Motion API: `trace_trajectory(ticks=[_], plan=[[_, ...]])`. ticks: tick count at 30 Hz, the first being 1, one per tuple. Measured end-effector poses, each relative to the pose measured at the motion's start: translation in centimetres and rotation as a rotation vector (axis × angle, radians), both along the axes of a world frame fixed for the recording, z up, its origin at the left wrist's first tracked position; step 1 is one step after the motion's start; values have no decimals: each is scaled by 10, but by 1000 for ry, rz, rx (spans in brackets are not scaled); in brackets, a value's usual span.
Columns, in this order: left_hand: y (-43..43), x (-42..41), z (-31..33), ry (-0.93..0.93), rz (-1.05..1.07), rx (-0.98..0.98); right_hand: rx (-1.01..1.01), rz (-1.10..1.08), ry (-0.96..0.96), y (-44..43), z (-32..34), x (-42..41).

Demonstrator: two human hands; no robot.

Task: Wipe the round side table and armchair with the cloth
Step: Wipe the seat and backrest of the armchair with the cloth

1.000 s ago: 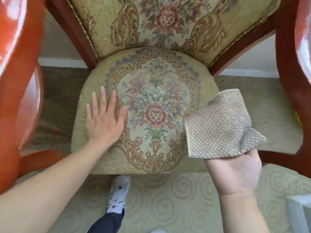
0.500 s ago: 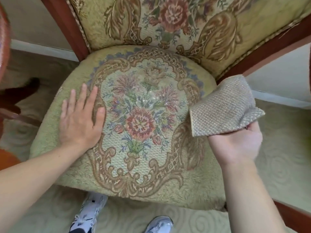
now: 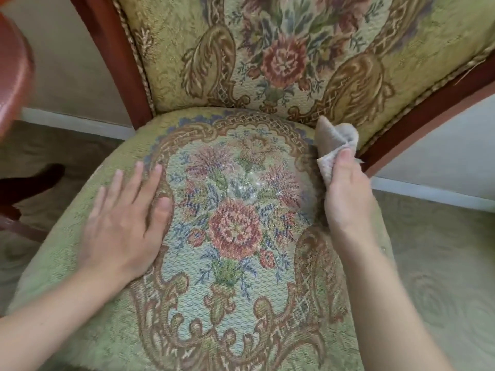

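Observation:
The armchair fills the view: a green floral-tapestry seat cushion (image 3: 235, 263) and a matching backrest (image 3: 281, 54) in a dark red wooden frame (image 3: 120, 62). My left hand (image 3: 126, 223) lies flat, fingers spread, on the left part of the seat. My right hand (image 3: 348, 194) grips a beige textured cloth (image 3: 334, 145), bunched and folded, at the back right of the seat close to the backrest. A shiny patch (image 3: 243, 186) shows in the seat's middle.
A red-brown rounded wooden piece (image 3: 13, 81) with a dark leg below stands at the far left. Pale green patterned carpet (image 3: 442, 263) surrounds the chair. A white baseboard (image 3: 75, 124) and light wall run behind.
The view has closed in on the seat. My right hand has carried the cloth forward and down to the back right of the seat, and the cloth has bunched up. My left hand stays flat.

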State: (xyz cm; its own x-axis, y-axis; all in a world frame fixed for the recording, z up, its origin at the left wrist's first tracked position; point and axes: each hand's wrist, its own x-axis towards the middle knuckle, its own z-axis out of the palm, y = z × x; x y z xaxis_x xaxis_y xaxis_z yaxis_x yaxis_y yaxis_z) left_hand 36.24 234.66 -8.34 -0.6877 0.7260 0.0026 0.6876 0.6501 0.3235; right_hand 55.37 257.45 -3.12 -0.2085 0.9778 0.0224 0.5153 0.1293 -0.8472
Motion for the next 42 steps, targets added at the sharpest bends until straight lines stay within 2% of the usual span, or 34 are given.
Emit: trace_trajectory(ticks=[2, 5, 10, 15, 21, 23, 24, 27, 29, 32, 34, 37, 38, 39, 41, 42], plan=[[-1, -3, -4, -3, 11, 44, 37, 64, -112, -8, -19, -21], [-2, -7, -11, 13, 0, 89, 121, 163, -390, -13, -37, -39], [0, -14, -24, 36, -4, 149, 236, 282, -583, -23, -42, -47], [-2, -11, -23, 6, -29, 174, 273, 543, -592, -69, -40, -84], [-6, -10, -15, 3, -27, 152, 305, 613, -536, -99, -28, -80], [-6, -12, -14, -3, -32, 152, 264, 576, -412, -104, -21, -65], [-6, -13, -15, 0, -33, 154, 154, 562, -268, -104, -18, -57], [-4, -14, -16, 3, -35, 163, -456, 407, 411, -96, -6, -36], [-4, -13, -16, -3, -40, 159, -716, 221, 819, -83, -3, -17], [-3, -11, -16, 3, -43, 152, -735, 89, 1097, -57, 9, 14], [-4, -10, -16, 3, -37, 152, -610, 19, 1145, -36, 19, 29], [-3, -11, -16, 5, -30, 150, -346, -101, 980, -5, 30, 31], [-3, -11, -16, 12, -29, 147, -256, -132, 792, 0, 30, 25], [-3, -11, -17, 17, -29, 145, -159, -114, 516, 2, 27, 16], [-2, -11, -18, 20, -28, 142, -20, 12, -45, 3, 7, -6], [-2, -11, -18, 22, -26, 138, 24, 111, -268, 1, -7, -18]])
